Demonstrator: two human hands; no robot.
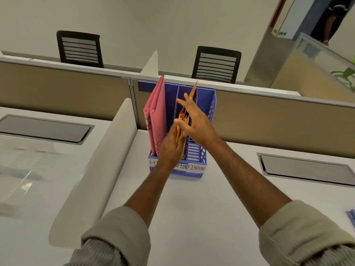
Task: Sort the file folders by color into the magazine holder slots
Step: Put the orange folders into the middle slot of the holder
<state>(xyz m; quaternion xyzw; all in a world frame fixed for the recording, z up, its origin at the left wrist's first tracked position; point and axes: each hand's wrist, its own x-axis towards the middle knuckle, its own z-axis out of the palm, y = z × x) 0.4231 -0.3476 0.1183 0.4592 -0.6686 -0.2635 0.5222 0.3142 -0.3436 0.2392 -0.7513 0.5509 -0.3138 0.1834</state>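
In the purple holder's (210,112) middle slot, both hands' (171,148) (196,121) grip pinches orange folders (193,95); pink folders (157,112) stand left.

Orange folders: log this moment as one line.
holder: three slots | pink folders: left slot | orange folders: middle slot | left hand: on orange folders | right hand: grips them
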